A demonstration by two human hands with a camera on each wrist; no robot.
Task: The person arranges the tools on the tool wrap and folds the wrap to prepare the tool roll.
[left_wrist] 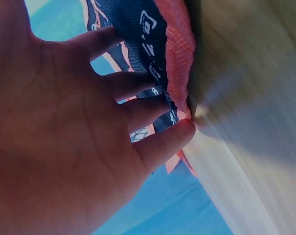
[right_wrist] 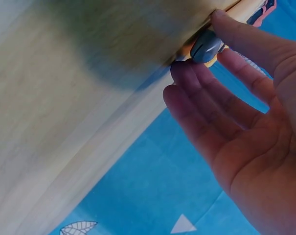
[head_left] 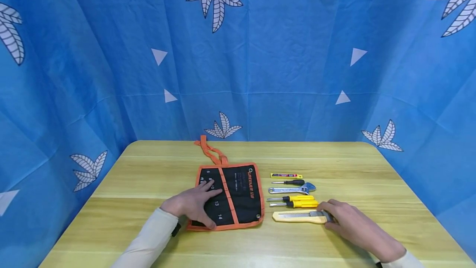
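"Start nearest?"

"Find, at four o'clock in the head view, the right hand (head_left: 351, 226), pinching the grey end of the yellow cutter (head_left: 302, 219) between thumb and fingertips."

"Cutter placed where?"

"At five o'clock, just on the near side of two yellow screwdrivers (head_left: 305, 204), pointing to nine o'clock."

"And the left hand (head_left: 194, 202)?"

"At seven o'clock, resting on the black pouch (head_left: 241, 197) with fingers spread."

"Pouch lying where?"

"At six o'clock, on the table (head_left: 148, 185)."

"Going farther?"

"Toward three o'clock from the pouch: a wrench (head_left: 291, 190), a black screwdriver (head_left: 296, 182), a yellow packet (head_left: 286, 175). At the pouch's eleven o'clock, orange ties (head_left: 203, 143); at twelve, a blue curtain (head_left: 267, 53)."
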